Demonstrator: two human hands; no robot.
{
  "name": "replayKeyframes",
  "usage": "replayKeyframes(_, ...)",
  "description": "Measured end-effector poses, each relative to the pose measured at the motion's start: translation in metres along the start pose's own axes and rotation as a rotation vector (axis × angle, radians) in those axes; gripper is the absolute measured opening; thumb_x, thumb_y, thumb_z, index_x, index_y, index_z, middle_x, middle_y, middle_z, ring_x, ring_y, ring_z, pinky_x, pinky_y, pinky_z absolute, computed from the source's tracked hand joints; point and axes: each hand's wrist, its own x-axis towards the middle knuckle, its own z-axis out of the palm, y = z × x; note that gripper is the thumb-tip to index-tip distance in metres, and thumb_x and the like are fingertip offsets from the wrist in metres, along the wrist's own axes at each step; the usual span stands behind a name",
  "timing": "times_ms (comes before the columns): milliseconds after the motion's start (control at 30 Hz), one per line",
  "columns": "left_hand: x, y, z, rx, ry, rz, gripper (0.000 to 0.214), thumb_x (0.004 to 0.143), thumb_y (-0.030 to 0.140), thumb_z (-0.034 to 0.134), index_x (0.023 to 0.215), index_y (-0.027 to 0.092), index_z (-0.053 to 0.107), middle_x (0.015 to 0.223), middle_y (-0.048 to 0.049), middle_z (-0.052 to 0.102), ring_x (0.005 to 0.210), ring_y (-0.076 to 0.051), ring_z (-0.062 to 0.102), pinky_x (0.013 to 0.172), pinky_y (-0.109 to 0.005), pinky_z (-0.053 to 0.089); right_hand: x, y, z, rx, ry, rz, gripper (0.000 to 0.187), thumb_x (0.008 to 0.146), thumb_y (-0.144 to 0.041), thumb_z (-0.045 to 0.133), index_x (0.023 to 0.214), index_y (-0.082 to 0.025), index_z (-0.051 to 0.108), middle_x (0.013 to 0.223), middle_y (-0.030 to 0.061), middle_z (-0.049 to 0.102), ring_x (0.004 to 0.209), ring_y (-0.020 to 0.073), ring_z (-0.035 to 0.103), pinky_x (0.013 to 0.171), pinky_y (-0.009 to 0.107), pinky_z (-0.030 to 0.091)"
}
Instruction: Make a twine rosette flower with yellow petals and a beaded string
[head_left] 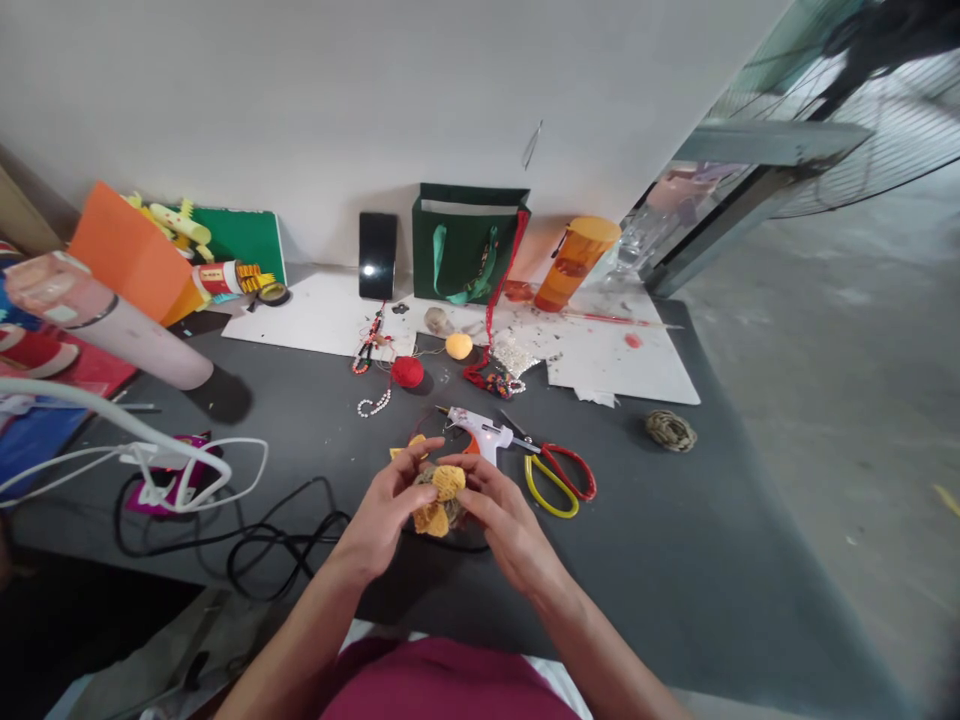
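Between my two hands is a pine cone (454,512) with yellow, petal-like pieces (449,482) against it. My left hand (391,505) is closed on its left side, thumb on the yellow part. From the right, my right hand (501,508) grips it with thumb and fingers. Another yellow piece (409,447) lies just beyond my left fingers. A white hot glue gun (480,432) with an orange trigger rests past my hands. Scissors (561,478) with one red and one yellow handle lie to the right of it. What the yellow pieces are made of is unclear.
Red (407,372) and yellow yarn balls (458,346) sit before a dark green gift bag (469,245) and a propped phone (377,255). A second pine cone (671,430) lies right. Black cable (289,545) loops at left near a pink tumbler (142,335); an orange bottle (576,264) stands behind.
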Motion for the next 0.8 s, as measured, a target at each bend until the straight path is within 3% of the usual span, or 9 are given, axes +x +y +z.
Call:
replayKeyframes(233,0.001,-0.005,-0.004,-0.148,-0.020,-0.084,0.046,0.068,0.019,0.072,0.114,0.023,0.068,0.103,-0.0052,0.069,0.089,-0.019,0.063,0.078,-0.032,0.048,0.001,0.000,-0.001,0.057,-0.012,0.008,0.030,0.073,-0.034,0.071,0.101,-0.024,0.068,0.091,0.0023,0.067,0.077,0.0168,0.057,0.059,0.025,0.041)
replayKeyframes(467,-0.001,-0.003,-0.001,-0.082,0.017,-0.030,0.049,0.067,0.017,0.074,0.116,0.022,0.068,0.098,-0.0042,0.069,0.089,-0.018,0.062,0.078,-0.030,0.048,0.000,-0.002,0.001,0.047,0.008,0.023,0.029,0.075,-0.035,0.067,0.101,-0.024,0.067,0.092,0.0025,0.068,0.077,0.0176,0.057,0.062,0.026,0.041)
replayKeyframes(667,0.002,-0.008,-0.008,-0.186,-0.078,-0.097,0.044,0.072,0.016,0.069,0.116,0.022,0.067,0.103,-0.0056,0.071,0.089,-0.020,0.065,0.079,-0.034,0.050,0.001,0.000,-0.003,0.107,-0.034,0.061,0.028,0.070,-0.031,0.065,0.097,-0.023,0.069,0.082,0.0011,0.065,0.069,0.0157,0.055,0.058,0.025,0.041)
replayKeyframes(800,0.003,-0.010,-0.011,-0.202,-0.107,-0.123,0.043,0.075,0.017,0.069,0.117,0.022,0.067,0.107,-0.0072,0.071,0.089,-0.021,0.066,0.078,-0.034,0.051,0.003,0.000,-0.004,0.133,-0.042,0.068,0.029,0.073,-0.041,0.065,0.095,-0.022,0.071,0.081,0.0016,0.064,0.065,0.0149,0.053,0.055,0.025,0.041)
